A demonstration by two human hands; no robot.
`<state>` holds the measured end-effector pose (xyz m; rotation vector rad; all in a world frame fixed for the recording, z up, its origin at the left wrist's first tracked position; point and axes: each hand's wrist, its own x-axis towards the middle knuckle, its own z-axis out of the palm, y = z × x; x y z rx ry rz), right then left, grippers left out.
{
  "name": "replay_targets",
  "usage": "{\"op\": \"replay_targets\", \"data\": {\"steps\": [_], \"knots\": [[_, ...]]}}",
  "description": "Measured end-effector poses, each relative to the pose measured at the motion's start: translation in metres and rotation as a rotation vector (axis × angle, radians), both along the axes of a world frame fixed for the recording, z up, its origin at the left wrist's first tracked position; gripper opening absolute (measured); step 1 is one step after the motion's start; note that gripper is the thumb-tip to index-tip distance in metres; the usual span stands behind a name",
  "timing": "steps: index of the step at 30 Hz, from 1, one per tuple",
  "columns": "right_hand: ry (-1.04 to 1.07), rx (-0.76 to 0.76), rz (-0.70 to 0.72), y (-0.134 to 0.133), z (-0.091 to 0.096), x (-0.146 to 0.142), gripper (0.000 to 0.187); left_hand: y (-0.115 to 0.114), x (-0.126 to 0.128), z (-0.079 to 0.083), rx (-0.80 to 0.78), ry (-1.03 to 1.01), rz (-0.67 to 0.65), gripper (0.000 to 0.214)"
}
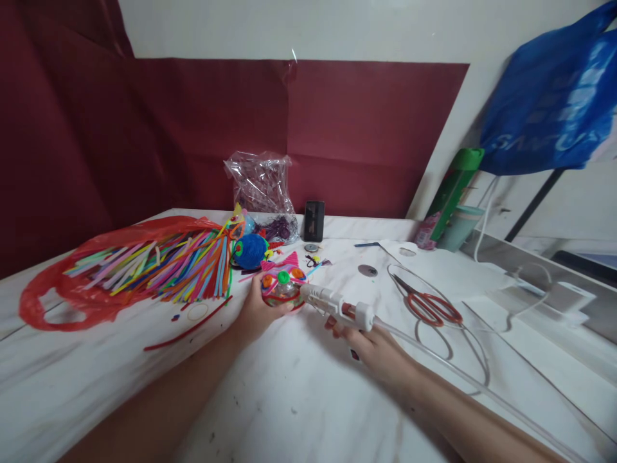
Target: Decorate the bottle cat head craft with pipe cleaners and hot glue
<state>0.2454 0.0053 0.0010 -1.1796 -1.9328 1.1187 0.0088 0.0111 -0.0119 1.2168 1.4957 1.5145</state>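
Observation:
My left hand (260,307) is closed around the side of a clear plastic bottle piece (285,289). It has a green cap-like top, orange-and-purple coils on both sides and red trim along its lower edge. A pink zigzag piece shows just behind it. My right hand (364,337) grips a white glue gun (337,303), its nozzle pointing left at the bottle piece's right edge. Whether the nozzle touches it I cannot tell. A long clear glue stick (434,361) runs out of the gun's back toward the lower right.
At left, many coloured pipe cleaners (193,263) lie on a red plastic bag (36,308). A blue yarn-like ball (250,251), clear plastic bag (260,183) and black device (314,220) stand behind. Orange-handled scissors (429,305) and a looping cable lie right, near a green container (457,186).

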Motion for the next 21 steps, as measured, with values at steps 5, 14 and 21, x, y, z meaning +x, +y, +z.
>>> {"op": "replay_targets", "data": {"steps": [5, 14, 21], "knots": [[0.006, 0.022, 0.007, 0.0000, 0.0002, 0.0004, 0.028, 0.0030, -0.0009, -0.0038, 0.010, -0.044, -0.015, 0.086], [-0.035, 0.057, 0.004, -0.0011, 0.0036, 0.0005, 0.030, 0.0012, -0.0015, 0.0000, -0.001, -0.090, 0.014, 0.083], [-0.030, 0.071, -0.007, -0.0024, 0.0037, -0.0004, 0.030, 0.0006, 0.0003, 0.0004, 0.019, -0.045, 0.003, 0.085]]}}
